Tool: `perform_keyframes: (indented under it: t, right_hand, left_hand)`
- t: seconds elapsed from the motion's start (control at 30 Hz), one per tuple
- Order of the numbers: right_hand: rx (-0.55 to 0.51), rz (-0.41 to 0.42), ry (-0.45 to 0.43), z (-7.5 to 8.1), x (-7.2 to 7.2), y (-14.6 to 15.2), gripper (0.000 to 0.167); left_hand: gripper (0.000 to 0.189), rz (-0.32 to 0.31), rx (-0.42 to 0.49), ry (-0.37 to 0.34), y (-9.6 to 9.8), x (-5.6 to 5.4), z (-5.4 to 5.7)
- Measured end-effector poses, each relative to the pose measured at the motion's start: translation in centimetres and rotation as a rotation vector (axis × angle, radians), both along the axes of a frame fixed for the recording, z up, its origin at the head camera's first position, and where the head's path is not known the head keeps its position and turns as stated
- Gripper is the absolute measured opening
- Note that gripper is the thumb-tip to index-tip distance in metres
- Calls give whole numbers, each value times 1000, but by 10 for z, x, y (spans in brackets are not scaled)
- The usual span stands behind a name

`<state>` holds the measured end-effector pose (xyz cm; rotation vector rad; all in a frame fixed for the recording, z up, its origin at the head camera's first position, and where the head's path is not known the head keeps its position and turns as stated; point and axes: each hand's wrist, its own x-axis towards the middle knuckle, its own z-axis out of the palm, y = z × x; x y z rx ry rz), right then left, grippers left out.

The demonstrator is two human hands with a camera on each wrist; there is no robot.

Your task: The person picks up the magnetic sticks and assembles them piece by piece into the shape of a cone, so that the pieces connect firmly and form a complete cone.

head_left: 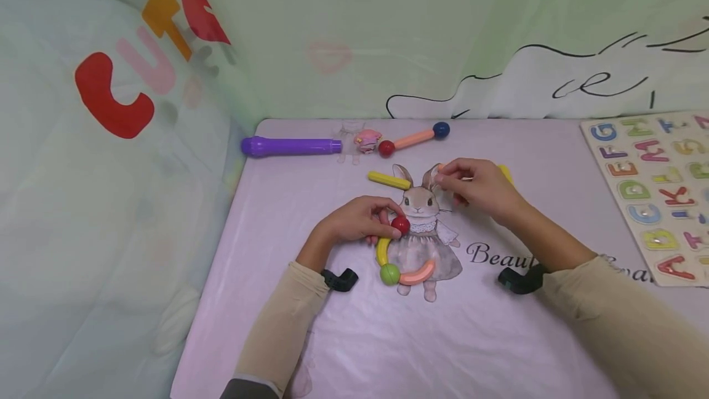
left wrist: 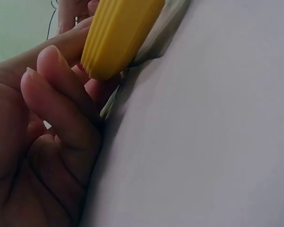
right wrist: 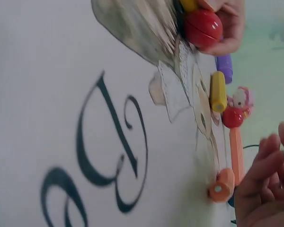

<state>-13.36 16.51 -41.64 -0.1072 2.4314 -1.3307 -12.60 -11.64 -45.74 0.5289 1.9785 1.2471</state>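
My left hand pinches a red ball between thumb and fingers. A curved yellow stick runs from that ball to a green ball, which joins a curved orange stick. In the left wrist view, the yellow stick passes close by the fingers. My right hand hovers over the printed rabbit's ear, its fingers loosely bent. Close to its fingertips an orange stick lies on the table, mostly hidden by the hand in the head view.
A straight yellow stick lies between the hands. Behind it are a purple tube, a small pink-hatted figure and an orange stick with red and blue balls. Another yellow piece shows behind my right hand. A letter board lies at right.
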Motion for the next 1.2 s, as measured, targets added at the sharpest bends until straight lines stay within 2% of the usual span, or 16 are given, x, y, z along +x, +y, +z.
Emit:
perform_keyframes:
  t: [0.1,0.2,0.33,0.57,0.73,0.87,1.0,1.2]
  right_hand:
    - [57,-91,64,4,-2,4,39]
    - [120,-140,124,5,-4,8,41]
    - [192,-148,176,1,-7,12,43]
    - [267,-97,189,-10,-11,16,40]
    - [288,-78,197,-14,-12,15,41]
    - [292,-68,206,-14,-12,15,40]
    - [297,-57,215,-15,-12,15,37]
    - [304,-47,228,-15,-12,15,33]
  left_hand:
    - [35,-4,-44,38,0,0,1]
    - [35,-8,-82,79,-2,0,3]
    - [34,-12,-112,108,-6,-1,6]
    - [30,-17,-127,140,-15,-3,8]
    - [29,-24,-100,115,-17,-4,5]
    - [31,-32,-61,65,-21,-6,2]
    - [32,-31,-33,13,-22,-6,3]
    - [32,-24,-13,-19,-22,-6,4]
